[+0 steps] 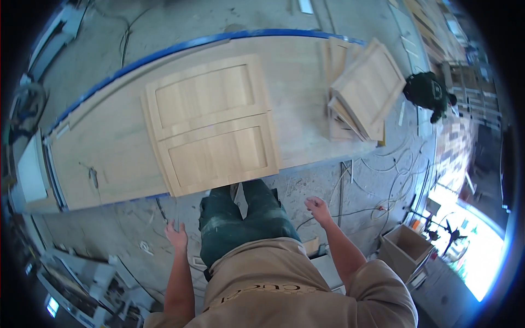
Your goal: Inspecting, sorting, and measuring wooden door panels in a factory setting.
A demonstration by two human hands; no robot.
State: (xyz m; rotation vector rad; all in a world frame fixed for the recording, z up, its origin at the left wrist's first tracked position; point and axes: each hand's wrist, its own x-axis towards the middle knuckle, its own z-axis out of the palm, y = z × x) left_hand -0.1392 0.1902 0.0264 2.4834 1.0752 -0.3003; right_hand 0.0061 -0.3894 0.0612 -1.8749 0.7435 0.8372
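Two pale wooden cabinet doors [212,124] lie on blue-edged table [109,158].

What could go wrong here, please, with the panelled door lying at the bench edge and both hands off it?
The two-panel wooden door overhangs the near edge of the workbench; with the left hand and right hand both empty and clear of it, a knock could tip it off. The stack of door frames sits skewed at the bench end and might slide. Loose cables on the floor could trip someone.
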